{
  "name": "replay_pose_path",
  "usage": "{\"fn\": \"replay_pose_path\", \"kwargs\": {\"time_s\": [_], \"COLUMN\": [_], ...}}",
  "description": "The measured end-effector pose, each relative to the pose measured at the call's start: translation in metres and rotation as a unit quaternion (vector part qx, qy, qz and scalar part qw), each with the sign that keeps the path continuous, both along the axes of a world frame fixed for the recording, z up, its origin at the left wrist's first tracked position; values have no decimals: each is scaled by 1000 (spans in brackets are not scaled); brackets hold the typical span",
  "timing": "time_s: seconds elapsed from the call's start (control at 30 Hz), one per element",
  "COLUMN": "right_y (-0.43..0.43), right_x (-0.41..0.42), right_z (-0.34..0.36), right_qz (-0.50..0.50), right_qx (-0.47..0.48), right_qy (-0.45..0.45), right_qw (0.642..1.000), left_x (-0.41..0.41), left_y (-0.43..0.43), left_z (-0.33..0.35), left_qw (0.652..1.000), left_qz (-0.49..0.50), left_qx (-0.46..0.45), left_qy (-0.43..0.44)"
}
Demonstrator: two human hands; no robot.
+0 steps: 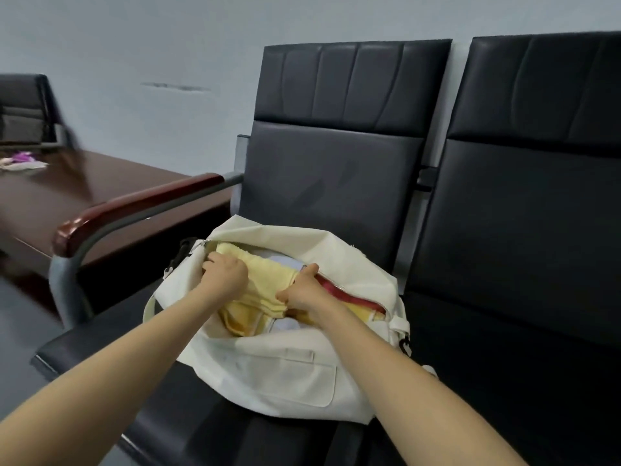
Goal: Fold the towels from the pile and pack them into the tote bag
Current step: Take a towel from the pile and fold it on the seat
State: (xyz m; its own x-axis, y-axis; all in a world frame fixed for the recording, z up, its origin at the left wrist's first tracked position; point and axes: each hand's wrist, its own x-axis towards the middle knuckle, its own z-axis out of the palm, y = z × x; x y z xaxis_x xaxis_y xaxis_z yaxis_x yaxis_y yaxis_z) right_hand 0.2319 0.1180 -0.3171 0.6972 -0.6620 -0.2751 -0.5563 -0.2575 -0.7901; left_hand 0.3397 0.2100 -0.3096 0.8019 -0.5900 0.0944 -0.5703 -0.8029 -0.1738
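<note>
A cream tote bag lies on the seat of a black chair, its zipped mouth open. Inside it sits a folded yellow towel on top of a pale blue-white towel; a red edge shows along the zip at the right. My left hand rests on the yellow towel's left end with its fingers curled into the bag. My right hand grips the towel's right end inside the opening. Both fingertips are partly hidden by cloth.
The bag rests on a black padded chair with a wooden-capped armrest on its left. A second black chair stands to the right. A dark wooden table at the left holds small pale and purple items.
</note>
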Motion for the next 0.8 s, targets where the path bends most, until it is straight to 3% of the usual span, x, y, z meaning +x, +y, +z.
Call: {"fn": "replay_pose_path", "kwargs": {"time_s": [0.17, 0.4, 0.53, 0.67, 0.73, 0.8], "right_y": [-4, -17, -17, -18, -21, -22], "right_x": [24, 45, 43, 34, 27, 21], "right_z": [-9, -19, -30, -24, -17, -11], "right_qz": [-34, -91, -73, -41, -24, -12], "right_qx": [-50, -138, -174, -146, -129, -146], "right_qy": [-5, -53, -46, -38, -31, -10], "right_qw": [998, 985, 981, 988, 991, 989], "left_x": [17, 30, 31, 26, 14, 3], "left_y": [-13, -30, -26, -15, -9, -6], "left_z": [-6, 0, -8, -9, 0, 2], "left_qw": [999, 985, 979, 964, 967, 980], "left_qz": [-32, -8, -4, 34, 39, 11], "left_qx": [19, -107, -101, -149, -105, -5], "left_qy": [-6, 132, 178, 216, 227, 200]}}
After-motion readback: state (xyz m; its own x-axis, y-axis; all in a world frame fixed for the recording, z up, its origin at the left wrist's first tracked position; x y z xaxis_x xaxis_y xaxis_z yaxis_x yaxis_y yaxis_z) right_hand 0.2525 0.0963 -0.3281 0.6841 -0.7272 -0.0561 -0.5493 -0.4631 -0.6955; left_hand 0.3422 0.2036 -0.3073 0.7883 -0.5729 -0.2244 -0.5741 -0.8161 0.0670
